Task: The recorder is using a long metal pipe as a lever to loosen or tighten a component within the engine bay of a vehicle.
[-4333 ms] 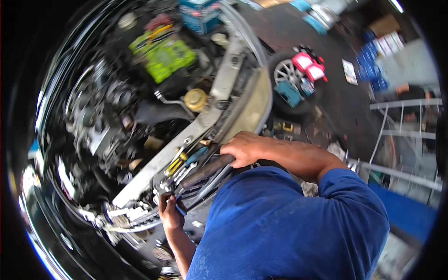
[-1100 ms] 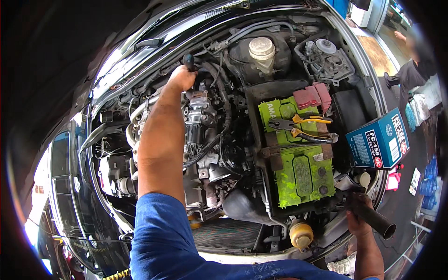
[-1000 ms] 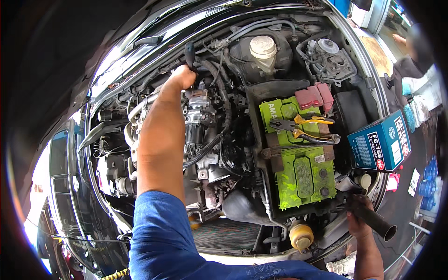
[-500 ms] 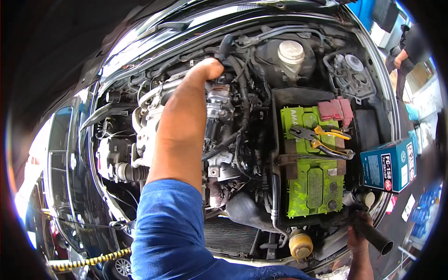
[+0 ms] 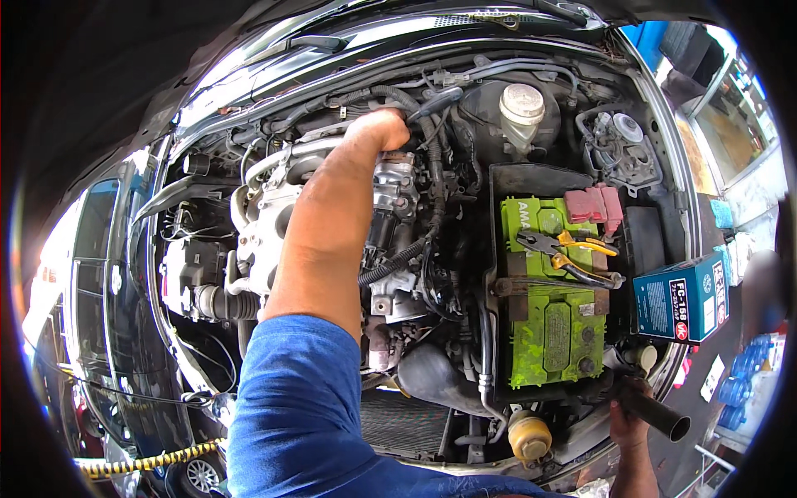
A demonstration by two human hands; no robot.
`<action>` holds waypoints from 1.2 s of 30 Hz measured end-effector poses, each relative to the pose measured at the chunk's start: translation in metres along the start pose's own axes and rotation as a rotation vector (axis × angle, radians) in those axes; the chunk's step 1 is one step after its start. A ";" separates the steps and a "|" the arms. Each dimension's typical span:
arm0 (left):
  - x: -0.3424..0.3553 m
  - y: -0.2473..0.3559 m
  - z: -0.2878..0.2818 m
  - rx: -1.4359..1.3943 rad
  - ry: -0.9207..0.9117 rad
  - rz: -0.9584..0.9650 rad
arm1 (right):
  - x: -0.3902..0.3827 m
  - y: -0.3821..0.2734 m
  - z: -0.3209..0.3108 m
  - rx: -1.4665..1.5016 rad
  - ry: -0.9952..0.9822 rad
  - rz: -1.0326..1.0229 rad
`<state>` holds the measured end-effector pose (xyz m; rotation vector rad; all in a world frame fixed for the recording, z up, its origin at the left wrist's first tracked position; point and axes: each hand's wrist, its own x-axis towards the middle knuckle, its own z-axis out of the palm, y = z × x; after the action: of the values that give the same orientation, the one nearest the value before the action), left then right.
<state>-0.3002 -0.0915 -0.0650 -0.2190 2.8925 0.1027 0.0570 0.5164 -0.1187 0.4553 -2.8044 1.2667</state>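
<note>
My left arm, in a blue sleeve, reaches across the engine [image 5: 274, 224]. At the back of it, my left hand [image 5: 383, 129] is closed by a dark, round-ended handle-like piece [image 5: 436, 103] that slants up to the right. The fingertips are hidden behind the hand. At the lower right, my right hand [image 5: 628, 425] is wrapped round a black tube [image 5: 660, 413] whose open end faces away to the right. Between the hands lies a green battery [image 5: 556, 332], with yellow-handled pliers [image 5: 569, 253] resting on top.
A metal bar [image 5: 540, 285] crosses the battery beside a pink terminal cover [image 5: 594, 207]. A blue box [image 5: 681, 301] stands at the bay's right edge. Behind the battery is a white-capped reservoir [image 5: 522, 108]; a yellowish canister [image 5: 530, 436] sits in front. Thick hoses [image 5: 433, 191] run beside the engine.
The dark handle-like piece has swung from nearly upright to a rightward slant, and my left hand has shifted slightly right. My right hand stays on the tube. The person at far right is mostly out of view.
</note>
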 end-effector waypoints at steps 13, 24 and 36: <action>0.002 0.002 -0.012 -0.009 -0.084 0.128 | -0.003 0.006 0.001 -0.064 0.009 -0.019; -0.025 0.024 -0.012 -0.009 -0.021 0.016 | 0.004 0.003 -0.001 -0.015 -0.012 -0.023; -0.020 0.023 -0.011 -0.023 0.038 0.038 | 0.006 0.000 0.001 0.120 0.039 -0.016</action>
<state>-0.2872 -0.0667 -0.0481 -0.1712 2.9354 0.1395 0.0516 0.5143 -0.1179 0.4520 -2.6978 1.4294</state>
